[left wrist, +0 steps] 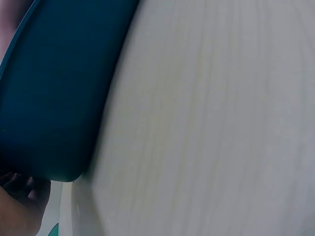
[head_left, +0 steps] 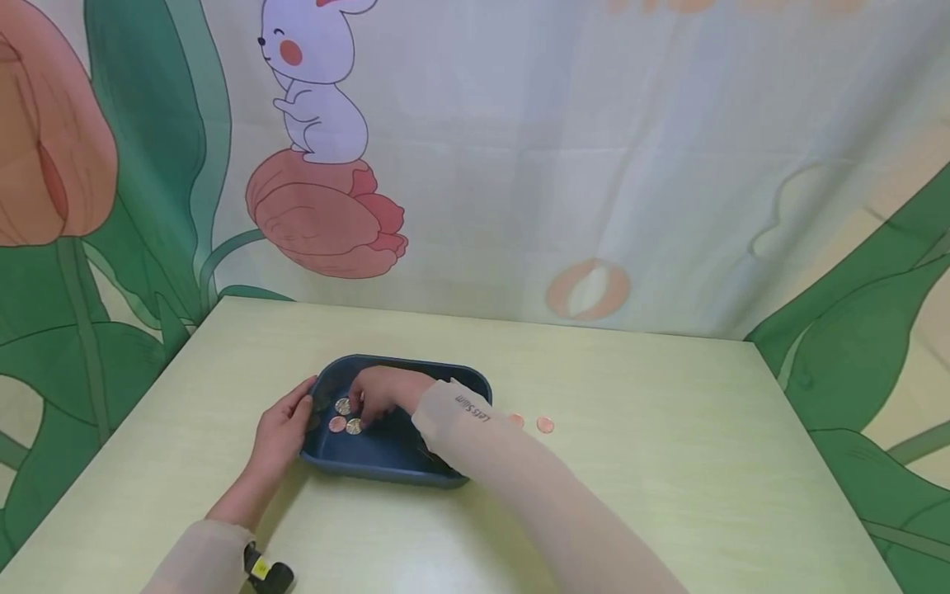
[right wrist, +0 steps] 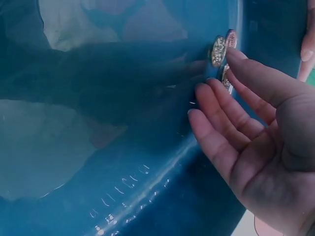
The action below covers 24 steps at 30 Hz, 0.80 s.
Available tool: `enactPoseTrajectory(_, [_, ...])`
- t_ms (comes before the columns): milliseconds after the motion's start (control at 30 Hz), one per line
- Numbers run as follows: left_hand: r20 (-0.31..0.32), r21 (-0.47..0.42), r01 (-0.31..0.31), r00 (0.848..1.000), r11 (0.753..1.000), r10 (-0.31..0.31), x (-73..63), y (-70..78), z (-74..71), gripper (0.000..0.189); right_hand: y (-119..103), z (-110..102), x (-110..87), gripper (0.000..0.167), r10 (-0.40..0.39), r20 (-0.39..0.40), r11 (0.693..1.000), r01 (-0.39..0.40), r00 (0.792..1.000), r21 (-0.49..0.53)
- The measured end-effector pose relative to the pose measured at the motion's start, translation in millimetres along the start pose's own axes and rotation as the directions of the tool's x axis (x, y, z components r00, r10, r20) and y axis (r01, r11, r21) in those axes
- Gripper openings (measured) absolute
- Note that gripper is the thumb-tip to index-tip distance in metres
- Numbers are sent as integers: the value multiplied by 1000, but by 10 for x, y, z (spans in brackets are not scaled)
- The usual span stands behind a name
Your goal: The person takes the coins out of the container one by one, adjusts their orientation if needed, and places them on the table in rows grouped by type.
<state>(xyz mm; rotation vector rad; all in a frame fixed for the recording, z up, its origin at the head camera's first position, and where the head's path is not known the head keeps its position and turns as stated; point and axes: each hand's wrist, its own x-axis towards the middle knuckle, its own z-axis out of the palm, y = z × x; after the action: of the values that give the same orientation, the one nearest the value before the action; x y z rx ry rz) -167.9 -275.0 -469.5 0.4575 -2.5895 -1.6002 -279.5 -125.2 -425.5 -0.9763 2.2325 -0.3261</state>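
A dark blue rectangular tray point(head_left: 386, 474) stands on the table with several coins inside. My left hand point(head_left: 280, 427) grips its left end, thumb at the rim; in the left wrist view the curled fingers point(left wrist: 37, 191) show at the tray's corner. My right hand point(head_left: 382, 391) reaches down inside the tray, fingers bent loosely over the coins. Near its fingertips lie a gold-coloured coin point(head_left: 343, 406), a copper-coloured coin point(head_left: 337, 424) and another gold-coloured coin point(head_left: 354, 426). The right wrist view has the thumb tip right at the edge of a gold-coloured coin point(right wrist: 218, 50).
Two copper-coloured coins lie on the pale table point(head_left: 668, 462) right of the tray, one coin point(head_left: 545, 424) in full view and the other coin point(head_left: 515, 421) partly behind the right sleeve point(head_left: 505, 454). A printed curtain point(head_left: 475, 165) hangs behind the table.
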Motion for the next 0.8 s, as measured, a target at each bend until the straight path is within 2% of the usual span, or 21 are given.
enactPoseTrajectory(167, [-5, 5, -9, 1000, 1000, 9, 4, -14, 8, 46, 3, 76, 77, 31, -23, -37, 996, 19, 999, -87])
enactPoseTrajectory(300, [-8, 10, -13, 1000, 1000, 13, 3, -15, 11, 46, 13, 126, 138, 25, -44, -60, 986, 34, 997, -161])
enactPoseTrajectory(567, [-9, 6, -11, 1000, 1000, 11, 8, -4, 2, 46, 22, 150, 193, 15, -76, -69, 971, 58, 995, -231])
enactPoseTrajectory(800, [-13, 0, -17, 1000, 1000, 17, 21, -13, -9, 47, 11, 166, 215, 26, -76, -91, 972, 54, 993, -227])
